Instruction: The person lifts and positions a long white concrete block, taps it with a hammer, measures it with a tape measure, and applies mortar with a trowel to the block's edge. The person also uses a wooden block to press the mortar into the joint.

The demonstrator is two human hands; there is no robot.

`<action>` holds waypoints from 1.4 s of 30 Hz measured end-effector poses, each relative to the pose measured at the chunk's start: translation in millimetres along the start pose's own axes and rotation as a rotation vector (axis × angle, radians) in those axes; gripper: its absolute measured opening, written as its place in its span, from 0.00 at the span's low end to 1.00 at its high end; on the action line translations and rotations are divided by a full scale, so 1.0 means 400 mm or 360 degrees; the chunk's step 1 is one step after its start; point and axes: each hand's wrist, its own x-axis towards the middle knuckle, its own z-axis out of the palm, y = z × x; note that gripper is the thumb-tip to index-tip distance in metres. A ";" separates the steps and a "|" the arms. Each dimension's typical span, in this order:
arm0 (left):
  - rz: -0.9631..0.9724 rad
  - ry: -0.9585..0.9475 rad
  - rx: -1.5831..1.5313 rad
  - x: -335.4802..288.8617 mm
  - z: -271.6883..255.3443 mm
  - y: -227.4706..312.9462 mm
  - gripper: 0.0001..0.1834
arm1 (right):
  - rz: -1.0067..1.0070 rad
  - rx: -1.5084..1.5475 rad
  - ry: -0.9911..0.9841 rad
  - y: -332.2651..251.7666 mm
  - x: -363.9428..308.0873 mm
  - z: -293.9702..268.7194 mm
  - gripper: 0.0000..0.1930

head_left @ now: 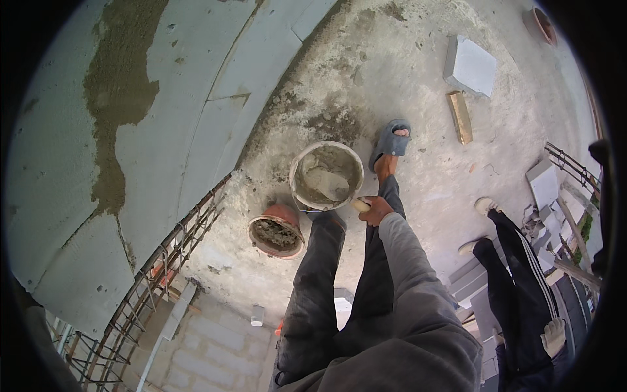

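My right hand is closed around the pale handle of a trowel, just beside the rim of a white bucket. Grey wet mortar fills the bucket, and a smooth wedge shape in it looks like the trowel's mortar-coated blade; the joint between handle and blade is hidden. Left of my legs, a reddish bucket holds rougher, lumpy mortar. My left hand does not show.
A pale panel wall with a smeared mortar patch rises at left, exposed rebar along its end. A white block and a brownish brick-shaped piece lie at upper right. Another person in gloves stands at right near stacked blocks.
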 end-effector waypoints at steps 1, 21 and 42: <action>-0.0007 -0.0010 -0.0003 0.001 -0.001 0.002 0.29 | -0.0077 0.0055 -0.0065 -0.019 -0.031 -0.021 0.27; 0.0131 -0.0224 -0.0288 -0.025 -0.027 0.250 0.22 | -0.1539 0.0618 0.1087 -1.051 -0.641 -0.958 0.22; -0.0039 -0.0348 -0.0260 -0.026 -0.049 0.285 0.29 | -0.0776 -0.1344 0.2443 -1.438 -0.484 -1.410 0.36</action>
